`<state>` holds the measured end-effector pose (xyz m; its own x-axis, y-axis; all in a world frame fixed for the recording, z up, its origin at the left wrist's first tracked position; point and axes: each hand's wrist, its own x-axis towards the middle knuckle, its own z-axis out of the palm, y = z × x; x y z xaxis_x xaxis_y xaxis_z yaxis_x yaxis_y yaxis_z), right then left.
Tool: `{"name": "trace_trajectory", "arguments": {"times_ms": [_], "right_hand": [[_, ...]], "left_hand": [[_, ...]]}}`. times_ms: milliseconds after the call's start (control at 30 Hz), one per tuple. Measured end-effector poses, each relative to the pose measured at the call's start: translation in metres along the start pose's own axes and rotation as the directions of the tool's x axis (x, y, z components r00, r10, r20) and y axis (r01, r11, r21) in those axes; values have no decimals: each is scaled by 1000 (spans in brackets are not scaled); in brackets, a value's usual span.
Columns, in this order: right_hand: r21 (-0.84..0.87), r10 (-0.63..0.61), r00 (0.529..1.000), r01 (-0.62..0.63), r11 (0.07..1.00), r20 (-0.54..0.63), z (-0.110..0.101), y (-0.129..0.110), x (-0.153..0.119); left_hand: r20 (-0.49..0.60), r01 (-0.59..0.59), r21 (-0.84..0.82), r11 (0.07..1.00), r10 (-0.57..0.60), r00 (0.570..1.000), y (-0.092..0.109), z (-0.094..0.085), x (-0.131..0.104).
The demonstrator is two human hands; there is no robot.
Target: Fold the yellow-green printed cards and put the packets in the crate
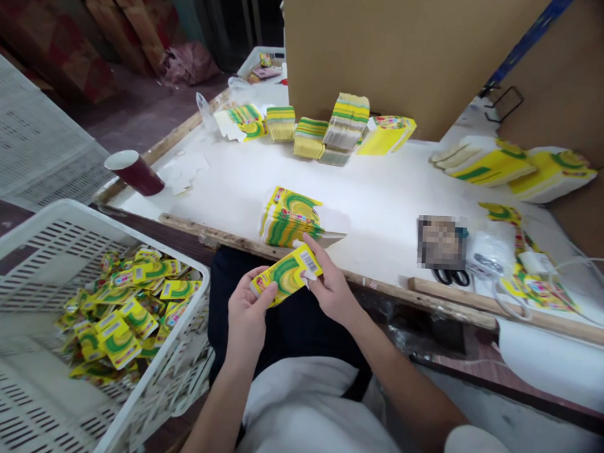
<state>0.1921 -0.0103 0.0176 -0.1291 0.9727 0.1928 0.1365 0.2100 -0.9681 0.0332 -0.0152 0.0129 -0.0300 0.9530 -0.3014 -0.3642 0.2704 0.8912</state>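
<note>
Just in front of the table edge, a yellow and green printed packet (286, 278) is held between my two hands. My left hand (251, 303) pinches its lower left end with the thumb on top. At the upper right end, by the barcode, my right hand (328, 281) is closed on the packet; some of its fingers are hidden underneath. Beyond my hands a stack of similar flat yellow and green cartons (290, 218) leans on the white table. To my left, a white plastic crate (188, 315) holds a loose heap of filled yellow packets (122, 329).
Several bundles of yellow cartons (347, 118) line the back of the table (224, 183) against a cardboard panel (380, 49). A dark red paper cup (139, 172) lies tipped at the left edge. Scissors (451, 278), a white cable and more cartons (489, 164) are on the right.
</note>
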Motion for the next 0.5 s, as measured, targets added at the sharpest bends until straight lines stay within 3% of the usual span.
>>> {"name": "trace_trajectory", "arguments": {"times_ms": [200,300,400,500], "right_hand": [[29,-9,999,8,1000,35,9,-4,0],[-81,-47,996,41,996,-77,16,-9,-3],[-229,-117,986,88,969,-116,24,-12,-3],[-205,-64,997,55,977,-38,26,-10,3]], "left_hand": [[-18,35,-129,991,-37,999,-10,-3,3],[-41,19,-163,986,-26,999,-16,-2,2],[-60,17,-149,989,-26,998,-21,0,1],[-115,-53,-50,997,47,992,-17,-10,6]]}}
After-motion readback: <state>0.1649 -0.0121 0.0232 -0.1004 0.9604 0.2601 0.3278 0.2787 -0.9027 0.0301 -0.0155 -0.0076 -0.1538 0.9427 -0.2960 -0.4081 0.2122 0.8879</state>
